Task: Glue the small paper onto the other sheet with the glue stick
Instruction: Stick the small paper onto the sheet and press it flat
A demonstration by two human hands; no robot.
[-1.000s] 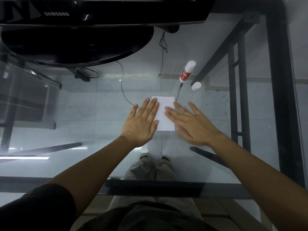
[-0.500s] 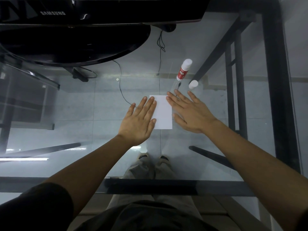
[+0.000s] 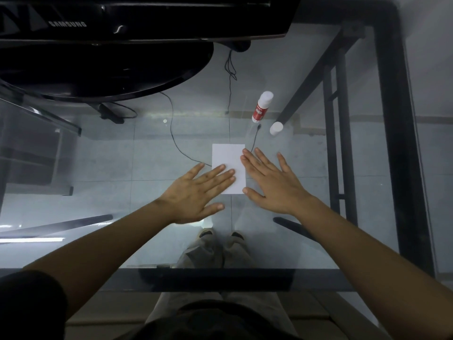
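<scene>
A white paper (image 3: 228, 158) lies flat on the glass tabletop; I cannot tell separate sheets apart in it. My left hand (image 3: 198, 192) rests flat, its fingertips on the paper's lower left part. My right hand (image 3: 272, 182) lies flat beside the paper, fingertips touching its right edge. Both hands hold nothing. Beyond the paper the red and white glue stick (image 3: 262, 106) lies uncapped, with its white cap (image 3: 276, 128) standing a little to its right.
A black monitor (image 3: 137, 18) and its round base (image 3: 105, 69) fill the far left of the glass table (image 3: 343, 168). Thin cables (image 3: 171, 123) show under the glass. The black table frame (image 3: 397, 143) runs along the right side and the near edge.
My left hand slid down and left off most of the paper, leaving its top uncovered. My right hand went up toward the glue stick, then came back to the paper's right edge.
</scene>
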